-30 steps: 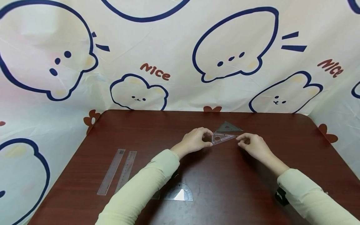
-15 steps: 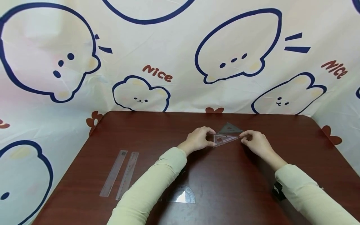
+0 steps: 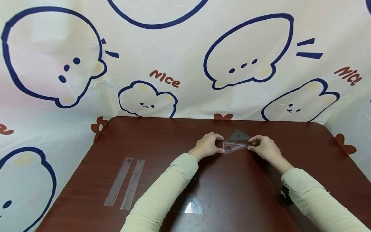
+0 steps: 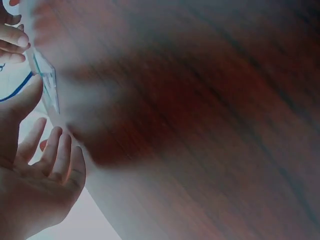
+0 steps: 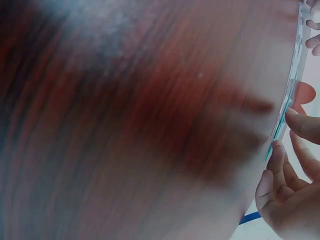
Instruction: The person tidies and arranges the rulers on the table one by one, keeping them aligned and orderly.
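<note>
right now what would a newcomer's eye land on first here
Probably the clear triangle ruler held by its ends between the left hand and right hand at the middle of the dark red table. Next, the cartoon-animal backdrop behind, and two straight rulers lying at the table's left.

A dark red-brown wooden table (image 3: 162, 141) with rounded corners stands against a cream cloth backdrop (image 3: 179, 48). The cloth hangs creased and carries blue-outlined cartoon animals, small rust-coloured flowers and the word "Nice". Soft, even light falls across the glossy tabletop.
</note>
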Demonstrator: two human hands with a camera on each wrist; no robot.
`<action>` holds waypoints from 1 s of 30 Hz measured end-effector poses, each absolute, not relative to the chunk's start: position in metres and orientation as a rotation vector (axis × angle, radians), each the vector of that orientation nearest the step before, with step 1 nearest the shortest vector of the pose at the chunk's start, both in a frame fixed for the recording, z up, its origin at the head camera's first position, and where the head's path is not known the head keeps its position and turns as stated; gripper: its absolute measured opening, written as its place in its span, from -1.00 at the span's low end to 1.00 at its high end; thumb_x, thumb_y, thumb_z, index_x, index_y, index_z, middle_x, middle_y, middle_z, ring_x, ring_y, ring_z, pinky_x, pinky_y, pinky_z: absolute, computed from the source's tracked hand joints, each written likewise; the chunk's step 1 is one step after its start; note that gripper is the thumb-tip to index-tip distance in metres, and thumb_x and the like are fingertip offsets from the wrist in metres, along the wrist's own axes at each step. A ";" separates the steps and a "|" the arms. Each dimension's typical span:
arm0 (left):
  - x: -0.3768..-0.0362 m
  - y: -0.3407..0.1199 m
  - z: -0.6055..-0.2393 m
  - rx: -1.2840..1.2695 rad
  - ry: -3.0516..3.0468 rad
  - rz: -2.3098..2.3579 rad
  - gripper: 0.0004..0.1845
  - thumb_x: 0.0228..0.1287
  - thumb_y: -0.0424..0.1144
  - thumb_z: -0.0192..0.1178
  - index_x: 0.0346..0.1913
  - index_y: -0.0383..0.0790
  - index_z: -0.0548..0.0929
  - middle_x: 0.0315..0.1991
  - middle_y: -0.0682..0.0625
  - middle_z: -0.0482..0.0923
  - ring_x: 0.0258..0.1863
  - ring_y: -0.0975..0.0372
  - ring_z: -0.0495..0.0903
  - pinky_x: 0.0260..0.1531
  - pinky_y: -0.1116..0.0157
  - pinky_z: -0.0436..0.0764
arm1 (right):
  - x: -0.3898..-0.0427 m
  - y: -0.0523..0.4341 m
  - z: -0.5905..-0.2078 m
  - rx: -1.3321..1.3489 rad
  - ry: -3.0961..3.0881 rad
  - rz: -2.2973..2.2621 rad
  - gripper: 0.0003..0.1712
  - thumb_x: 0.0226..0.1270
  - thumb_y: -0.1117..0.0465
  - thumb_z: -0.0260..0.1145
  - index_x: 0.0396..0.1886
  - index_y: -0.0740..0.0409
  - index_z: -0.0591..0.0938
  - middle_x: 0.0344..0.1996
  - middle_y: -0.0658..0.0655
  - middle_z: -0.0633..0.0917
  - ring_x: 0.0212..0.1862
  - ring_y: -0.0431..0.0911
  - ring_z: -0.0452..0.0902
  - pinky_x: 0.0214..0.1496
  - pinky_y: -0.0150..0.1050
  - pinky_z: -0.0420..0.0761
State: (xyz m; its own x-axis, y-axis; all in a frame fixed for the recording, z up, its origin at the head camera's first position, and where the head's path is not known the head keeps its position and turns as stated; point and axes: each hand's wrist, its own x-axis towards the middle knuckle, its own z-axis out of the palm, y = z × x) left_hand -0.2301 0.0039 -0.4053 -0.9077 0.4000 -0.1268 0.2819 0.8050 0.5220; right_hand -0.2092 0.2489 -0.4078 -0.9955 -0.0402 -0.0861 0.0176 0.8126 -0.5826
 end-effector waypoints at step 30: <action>-0.229 0.009 -0.407 0.588 2.705 0.623 -0.34 0.08 0.08 0.49 0.27 0.09 0.57 0.28 0.06 0.36 0.28 0.15 0.29 0.10 0.13 0.44 | -0.212 0.238 -0.411 0.118 2.918 -0.846 -0.55 0.31 0.08 0.40 0.10 0.23 0.62 -0.10 0.25 0.66 -0.07 0.20 0.56 -0.18 0.08 0.49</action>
